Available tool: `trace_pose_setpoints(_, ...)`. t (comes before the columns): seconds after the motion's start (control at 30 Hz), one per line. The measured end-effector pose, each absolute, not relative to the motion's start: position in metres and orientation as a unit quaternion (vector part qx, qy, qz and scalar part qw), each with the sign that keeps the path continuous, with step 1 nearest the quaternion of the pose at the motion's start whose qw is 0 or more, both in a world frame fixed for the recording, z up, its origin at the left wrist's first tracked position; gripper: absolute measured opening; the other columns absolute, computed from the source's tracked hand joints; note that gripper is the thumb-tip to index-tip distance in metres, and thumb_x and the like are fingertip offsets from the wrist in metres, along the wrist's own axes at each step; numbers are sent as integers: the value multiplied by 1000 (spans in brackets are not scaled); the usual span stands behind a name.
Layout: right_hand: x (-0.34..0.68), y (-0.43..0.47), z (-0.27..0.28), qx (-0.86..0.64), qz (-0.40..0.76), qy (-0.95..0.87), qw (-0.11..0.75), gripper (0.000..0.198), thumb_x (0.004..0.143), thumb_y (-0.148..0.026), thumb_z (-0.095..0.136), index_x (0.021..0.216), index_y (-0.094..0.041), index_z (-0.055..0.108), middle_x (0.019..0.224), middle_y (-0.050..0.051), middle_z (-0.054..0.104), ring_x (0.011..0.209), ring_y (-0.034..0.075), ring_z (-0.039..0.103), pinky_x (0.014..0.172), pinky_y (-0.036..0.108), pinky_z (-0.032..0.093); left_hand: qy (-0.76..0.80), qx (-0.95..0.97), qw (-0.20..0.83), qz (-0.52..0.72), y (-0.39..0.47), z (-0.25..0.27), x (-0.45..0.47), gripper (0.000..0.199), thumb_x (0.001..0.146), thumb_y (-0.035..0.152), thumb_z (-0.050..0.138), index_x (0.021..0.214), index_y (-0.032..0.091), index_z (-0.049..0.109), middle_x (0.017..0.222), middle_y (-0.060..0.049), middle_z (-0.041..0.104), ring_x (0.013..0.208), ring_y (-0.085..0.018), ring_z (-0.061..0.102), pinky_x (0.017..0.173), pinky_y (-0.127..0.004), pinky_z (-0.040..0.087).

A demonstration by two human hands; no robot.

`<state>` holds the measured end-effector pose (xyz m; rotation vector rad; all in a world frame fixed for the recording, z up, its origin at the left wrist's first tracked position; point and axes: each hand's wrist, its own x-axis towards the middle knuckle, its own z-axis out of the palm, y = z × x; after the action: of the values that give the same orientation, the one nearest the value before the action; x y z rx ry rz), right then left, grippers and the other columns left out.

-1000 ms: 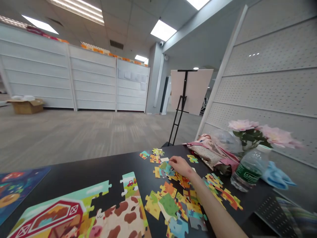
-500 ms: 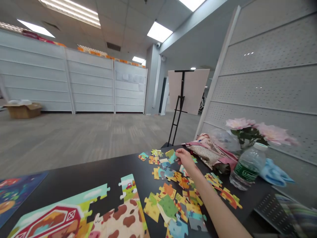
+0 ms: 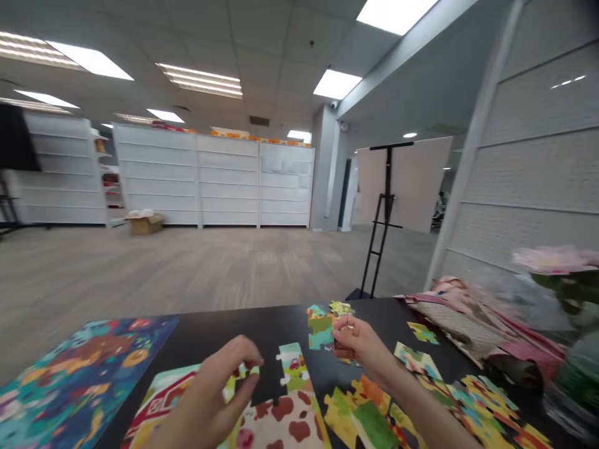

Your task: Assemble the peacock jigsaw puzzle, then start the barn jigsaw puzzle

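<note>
My right hand [image 3: 358,340] pinches a green and turquoise puzzle piece [image 3: 321,333] by its right edge, above the far part of the table. Near the partly assembled farm puzzle [image 3: 283,421] is my left hand [image 3: 213,393]. Its thumb and forefinger are curved and apart, with part of the puzzle showing between them. The puzzle shows a red barn and a spotted cow, with a dark gap at its upper edge left of the tractor piece [image 3: 294,366]. Loose puzzle pieces [image 3: 374,424] are heaped beside it, partly behind my right forearm.
A blue illustrated sheet [image 3: 93,380] lies on the black table [image 3: 210,321] at left. More loose pieces [image 3: 486,405], a pink patterned bag [image 3: 468,318], a plastic bottle [image 3: 573,380] and pink flowers [image 3: 552,259] are at right. An easel [image 3: 386,218] stands beyond the table.
The view has swung left. My left hand has come into view over the farm puzzle. My right hand has lifted the green and turquoise piece from the far pile and brought it nearer the puzzle.
</note>
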<state>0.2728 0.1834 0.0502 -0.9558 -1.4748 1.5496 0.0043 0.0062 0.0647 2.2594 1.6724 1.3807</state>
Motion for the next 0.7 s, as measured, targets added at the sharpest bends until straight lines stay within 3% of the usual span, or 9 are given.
trace_pose_setpoints(0.1, 234, 160, 42, -342, 656, -599, 305, 53, 62, -59, 86, 81, -23, 53, 68, -4, 68, 65, 14, 69, 65, 28, 55, 547, 725, 84, 410, 15, 53, -2, 52, 84, 5, 61, 130, 29, 56, 135, -4, 59, 120, -21, 60, 96, -31, 55)
trace_pose_setpoints(0.2, 207, 140, 33, -310, 683, -613, 249, 55, 65, -66, 83, 79, -22, 52, 62, -7, 61, 60, 11, 63, 64, 25, 54, 554, 719, 146, 393, 21, 37, -2, 77, 76, 6, 71, 144, 31, 45, 150, -7, 47, 134, -24, 51, 105, -36, 51)
trace_pose_setpoints(0.3, 197, 127, 28, -295, 694, -610, 243, 56, 65, -68, 82, 79, -23, 52, 57, -10, 53, 54, 8, 56, 63, 23, 52, 554, 716, 160, 393, 22, 29, -2, 75, 77, 8, 73, 143, 30, 47, 142, -5, 56, 130, -23, 54, 109, -37, 47)
trace_pose_setpoints(0.53, 203, 122, 31, -306, 693, -608, 238, 54, 70, -71, 77, 90, -24, 57, 85, 2, 71, 81, 18, 72, 77, 31, 55, 551, 720, 141, 397, 19, 29, -7, 74, 80, 8, 71, 145, 30, 45, 144, -5, 57, 131, -24, 55, 112, -40, 46)
trace_pose_setpoints(0.7, 204, 121, 33, -311, 668, -624, 259, 58, 69, -74, 74, 95, -24, 62, 83, 3, 70, 75, 20, 71, 73, 35, 57, 557, 719, 118, 399, 16, 28, -6, 72, 81, 12, 72, 145, 30, 44, 143, -6, 58, 129, -24, 57, 109, -40, 50)
